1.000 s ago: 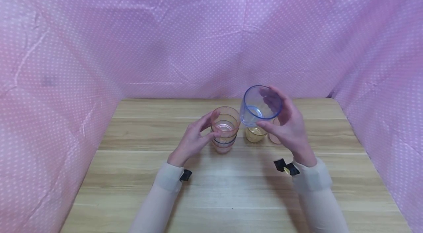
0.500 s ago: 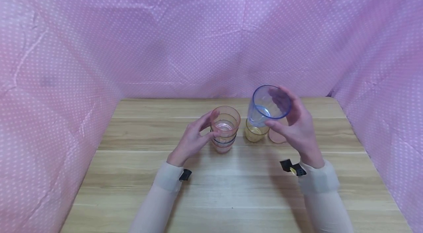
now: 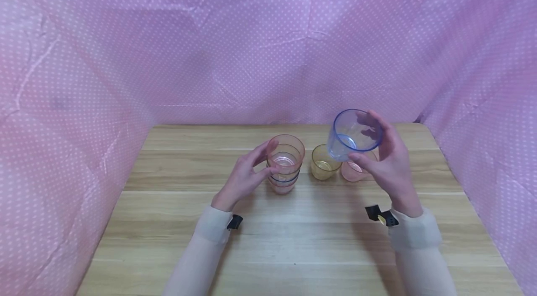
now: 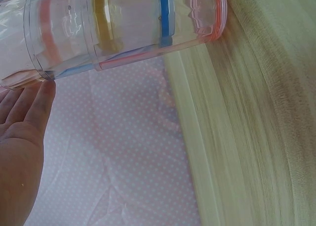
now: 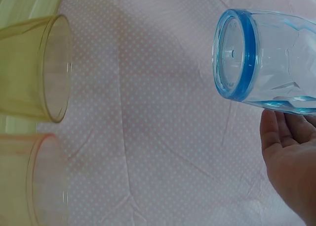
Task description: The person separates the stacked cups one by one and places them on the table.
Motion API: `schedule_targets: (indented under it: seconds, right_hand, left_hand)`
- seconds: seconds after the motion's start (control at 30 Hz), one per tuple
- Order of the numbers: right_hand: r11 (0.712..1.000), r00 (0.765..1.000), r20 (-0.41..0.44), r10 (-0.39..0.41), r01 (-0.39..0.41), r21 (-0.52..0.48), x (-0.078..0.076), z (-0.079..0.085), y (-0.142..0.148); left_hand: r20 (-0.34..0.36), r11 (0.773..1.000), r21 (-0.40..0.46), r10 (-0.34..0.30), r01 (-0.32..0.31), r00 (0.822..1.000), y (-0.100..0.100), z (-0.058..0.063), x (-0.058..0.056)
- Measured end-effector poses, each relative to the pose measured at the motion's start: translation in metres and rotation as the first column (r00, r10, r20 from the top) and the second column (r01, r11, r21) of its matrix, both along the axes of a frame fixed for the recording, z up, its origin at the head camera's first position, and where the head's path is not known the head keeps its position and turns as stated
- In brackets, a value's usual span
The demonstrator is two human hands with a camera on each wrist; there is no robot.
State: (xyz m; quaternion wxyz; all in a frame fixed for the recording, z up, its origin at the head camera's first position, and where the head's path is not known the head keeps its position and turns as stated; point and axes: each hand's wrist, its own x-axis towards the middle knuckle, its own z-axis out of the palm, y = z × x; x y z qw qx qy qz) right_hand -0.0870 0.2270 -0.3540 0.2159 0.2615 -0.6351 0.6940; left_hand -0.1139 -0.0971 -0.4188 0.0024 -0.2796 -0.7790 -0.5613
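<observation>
My left hand grips the upper part of a stack of nested clear cups, with a pink-rimmed cup on top. In the left wrist view the stack shows pink, yellow and blue bands, its lowest base at the wooden surface. Raised and slightly tilted, a blue cup is held between the thumb and fingers of my right hand. A yellow cup stands upright on the table between the stack and a pink cup, which the blue cup partly overlaps in the head view.
The wooden table runs back to a pink polka-dot cloth, which also rises at both sides. In the right wrist view, the yellow cup and pink cup stand below the raised blue cup.
My right hand has carried the blue cup rightward, from beside the stack to above the pink cup, uncovering the yellow cup. The left hand and the stack have stayed nearly still.
</observation>
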Motion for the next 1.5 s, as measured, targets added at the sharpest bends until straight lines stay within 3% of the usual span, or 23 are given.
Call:
schedule_targets:
  seconds: [0.93, 1.2, 1.5]
  right_hand:
    - [0.997, 0.997, 0.051, -0.059, 0.057, 0.046, 0.009, -0.028, 0.051]
    - [0.999, 0.997, 0.065, -0.052, 0.052, 0.007, 0.014, -0.032, 0.061]
    - [0.995, 0.986, 0.134, -0.102, 0.099, 0.032, 0.019, -0.034, 0.075]
  left_hand:
    - [0.003, 1.0, -0.02, 0.015, -0.015, 1.0, 0.0, 0.0, -0.001]
    - [0.007, 1.0, -0.02, 0.013, -0.013, 1.0, 0.0, 0.001, -0.001]
    - [0.018, 1.0, -0.023, 0.014, -0.014, 1.0, 0.0, 0.002, 0.0]
